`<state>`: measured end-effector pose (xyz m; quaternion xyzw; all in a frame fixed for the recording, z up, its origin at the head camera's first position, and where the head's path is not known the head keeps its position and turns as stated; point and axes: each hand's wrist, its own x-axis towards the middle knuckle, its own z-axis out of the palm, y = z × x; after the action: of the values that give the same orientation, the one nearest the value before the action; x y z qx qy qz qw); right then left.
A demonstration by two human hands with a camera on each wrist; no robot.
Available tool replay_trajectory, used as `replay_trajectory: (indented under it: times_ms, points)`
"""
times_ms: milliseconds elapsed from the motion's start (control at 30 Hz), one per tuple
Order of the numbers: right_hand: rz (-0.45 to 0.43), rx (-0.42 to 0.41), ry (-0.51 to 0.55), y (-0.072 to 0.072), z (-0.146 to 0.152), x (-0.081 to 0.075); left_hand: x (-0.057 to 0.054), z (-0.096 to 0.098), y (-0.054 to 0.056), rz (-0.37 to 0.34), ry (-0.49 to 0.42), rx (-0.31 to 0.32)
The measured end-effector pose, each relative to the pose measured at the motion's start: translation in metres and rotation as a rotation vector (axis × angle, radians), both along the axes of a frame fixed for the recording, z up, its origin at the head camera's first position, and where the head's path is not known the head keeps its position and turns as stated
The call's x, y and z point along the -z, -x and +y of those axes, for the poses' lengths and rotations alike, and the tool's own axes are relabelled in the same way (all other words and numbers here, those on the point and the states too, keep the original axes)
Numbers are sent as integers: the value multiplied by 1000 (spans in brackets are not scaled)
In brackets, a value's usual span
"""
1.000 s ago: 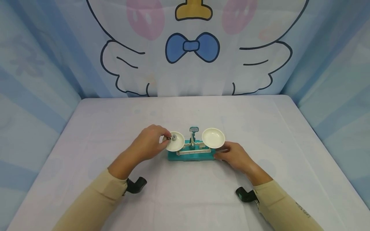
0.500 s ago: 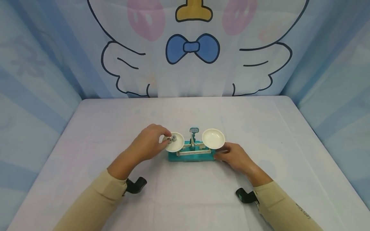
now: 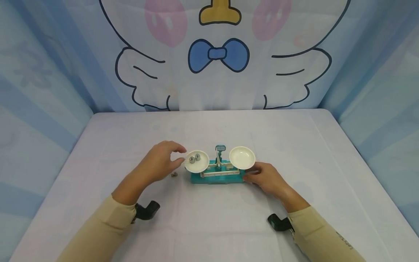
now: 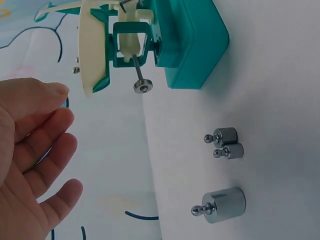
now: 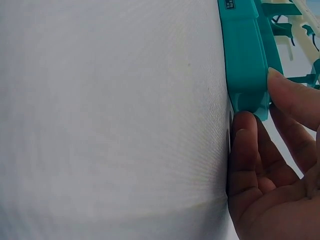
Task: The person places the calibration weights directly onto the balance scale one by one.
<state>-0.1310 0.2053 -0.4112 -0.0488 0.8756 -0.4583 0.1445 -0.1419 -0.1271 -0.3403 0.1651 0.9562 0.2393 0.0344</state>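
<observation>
A teal balance scale (image 3: 217,179) stands on the table with two cream pans. Two small metal weights (image 3: 192,159) sit in its left pan (image 3: 196,169); the right pan (image 3: 242,157) holds nothing. Just left of the left pan is my left hand (image 3: 159,160), thumb and fingers apart, holding nothing. In the left wrist view its fingers (image 4: 55,150) are loosely bent beside the pan's edge. My right hand (image 3: 266,177) grips the right end of the base, thumb (image 5: 292,97) on its side and fingertips against the end.
Three knobbed metal weights stand on the table left of the scale: a large one (image 4: 227,205) and two smaller ones, among them a middle-sized weight (image 4: 227,136). In the head view the left hand partly hides this group (image 3: 174,174). A printed curtain (image 3: 216,83) rises behind the table.
My left hand has let go of a small weight, now beside the other in the left pan, and has drawn back left. The right hand stays at the base.
</observation>
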Motion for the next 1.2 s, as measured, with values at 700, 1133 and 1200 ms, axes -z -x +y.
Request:
replay_trajectory:
  times_ms: [700,1133,1200]
  points:
    - [-4,9,2,-2,1,-1,44,-33,0,-294,5,-135]
    - [-20,18,7,-2,0,-1,60,-30,-2,-250,35,-100]
    - [-21,18,8,-1,0,-1,61,-30,-1,-241,39,-102]
